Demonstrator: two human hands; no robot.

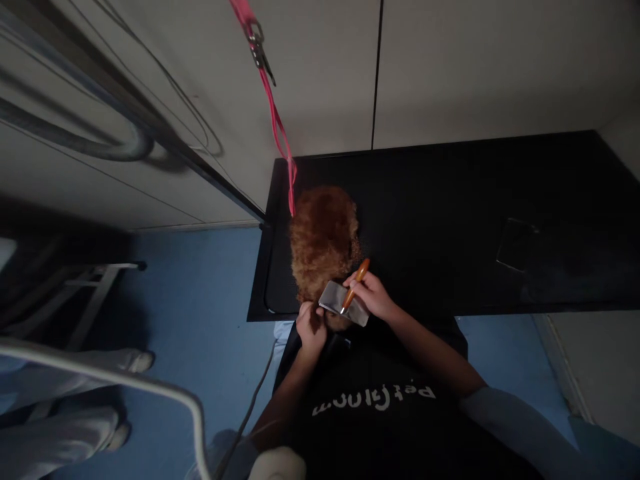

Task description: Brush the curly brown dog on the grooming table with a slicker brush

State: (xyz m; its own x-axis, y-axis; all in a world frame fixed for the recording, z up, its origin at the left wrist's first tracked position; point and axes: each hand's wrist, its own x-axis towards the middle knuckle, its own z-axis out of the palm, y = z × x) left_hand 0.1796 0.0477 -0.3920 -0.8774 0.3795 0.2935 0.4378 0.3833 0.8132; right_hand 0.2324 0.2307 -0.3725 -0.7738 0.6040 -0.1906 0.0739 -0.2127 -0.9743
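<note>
A curly-haired brown dog [325, 227] is at the left end of the black grooming table [425, 220]. In my right hand [377, 297] is a slicker brush [356, 287] with an orange-brown wooden handle and a flat grey metal head. The brush head lies against the fur at the dog's near end and hides part of it. My left hand [311, 327] is closed on the dog beside the brush; which part it grips, I cannot make out. A pink grooming loop [280, 130] hangs from above and reaches the dog's far left side.
A dark metal pole [200, 163] slants down to the table's left corner. A pale hose [150, 383] curves across the lower left, near another person's legs [75, 427]. A metal-framed stand [95, 303] is on the blue floor. A light wall [475, 67] borders the table.
</note>
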